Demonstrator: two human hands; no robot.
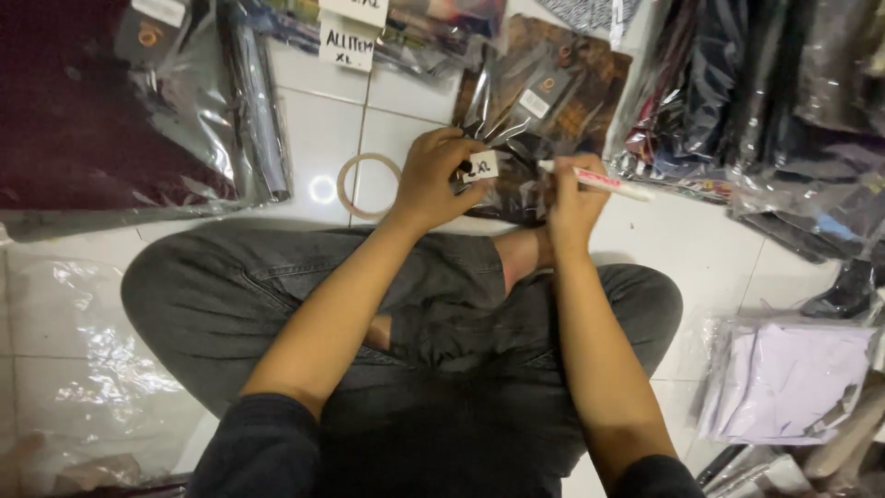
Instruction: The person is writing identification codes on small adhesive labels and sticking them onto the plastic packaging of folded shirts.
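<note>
left hand [431, 180] pinches small white label [481, 167] at centre frame, pressing it onto clear-bagged dark patterned garment [544, 101] on white tiled floor [313, 138]. right hand [573, 198] grips white marker [604, 183], tip pointing at label. label already carries black marks, looks stuck or nearly so; whether writing is finished, cannot tell. tape roll [369, 185] lies just left of left hand. maroon bagged garment [92, 120] upper left, more bagged clothes [756, 101] upper right, pale bagged one [793, 383] lower right. legs crossed below.
</note>
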